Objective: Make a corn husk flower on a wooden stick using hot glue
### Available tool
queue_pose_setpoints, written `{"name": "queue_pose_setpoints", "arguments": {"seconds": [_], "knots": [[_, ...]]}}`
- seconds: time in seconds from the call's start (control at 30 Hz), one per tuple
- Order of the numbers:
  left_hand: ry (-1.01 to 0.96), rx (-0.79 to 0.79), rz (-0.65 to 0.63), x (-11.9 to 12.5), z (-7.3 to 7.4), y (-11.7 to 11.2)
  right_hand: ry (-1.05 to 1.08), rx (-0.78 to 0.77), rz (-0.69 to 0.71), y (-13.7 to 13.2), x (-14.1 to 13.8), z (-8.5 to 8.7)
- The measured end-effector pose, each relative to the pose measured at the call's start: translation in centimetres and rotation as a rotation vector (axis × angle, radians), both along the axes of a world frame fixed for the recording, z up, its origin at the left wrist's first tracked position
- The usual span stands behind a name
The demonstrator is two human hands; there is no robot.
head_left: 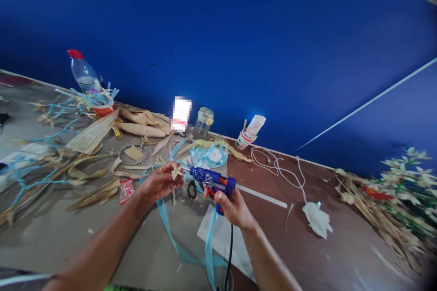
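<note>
My left hand (157, 185) is closed in a pinch on a small pale husk flower (176, 171) on a thin stick that hangs below the fingers. My right hand (231, 208) is wrapped round the grip of a blue glue gun (212, 179), whose nozzle points left and touches the flower. The gun's black cord (229, 254) drops toward me. A light blue ribbon (177, 241) trails under both hands across the brown table (341, 254).
Dried corn husks (92, 136) and blue strands litter the left. Along the blue wall stand a red-capped plastic bottle (83, 72), a glass jar (204, 122) and a paper cup (246, 136). A white cable (273, 161), a ribbon roll (213, 154), scissors (192, 188) and finished husk flowers (403, 191) lie around.
</note>
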State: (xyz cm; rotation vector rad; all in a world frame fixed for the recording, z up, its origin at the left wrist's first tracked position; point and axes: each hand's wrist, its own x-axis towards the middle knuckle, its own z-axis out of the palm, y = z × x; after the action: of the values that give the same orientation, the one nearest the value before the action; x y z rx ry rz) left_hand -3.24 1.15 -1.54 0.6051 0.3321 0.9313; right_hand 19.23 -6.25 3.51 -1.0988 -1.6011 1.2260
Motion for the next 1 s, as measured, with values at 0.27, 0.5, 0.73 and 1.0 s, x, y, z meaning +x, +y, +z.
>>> {"name": "queue_pose_setpoints", "arguments": {"seconds": [0.27, 0.5, 0.73, 1.0], "knots": [[0.035, 0.007, 0.007, 0.1, 0.3, 0.0, -0.05, -0.024, 0.027, 0.0, 0.1, -0.2], [0.052, 0.026, -0.012, 0.1, 0.5, 0.0, -0.061, -0.045, 0.026, 0.0, 0.2, -0.8], [0.061, -0.001, 0.005, 0.1, 0.5, 0.0, -0.054, -0.043, 0.034, 0.1, 0.2, -0.9], [0.072, -0.002, 0.024, 0.3, 0.9, -0.1, -0.04, -0.05, 0.037, 0.1, 0.1, -1.2]]}}
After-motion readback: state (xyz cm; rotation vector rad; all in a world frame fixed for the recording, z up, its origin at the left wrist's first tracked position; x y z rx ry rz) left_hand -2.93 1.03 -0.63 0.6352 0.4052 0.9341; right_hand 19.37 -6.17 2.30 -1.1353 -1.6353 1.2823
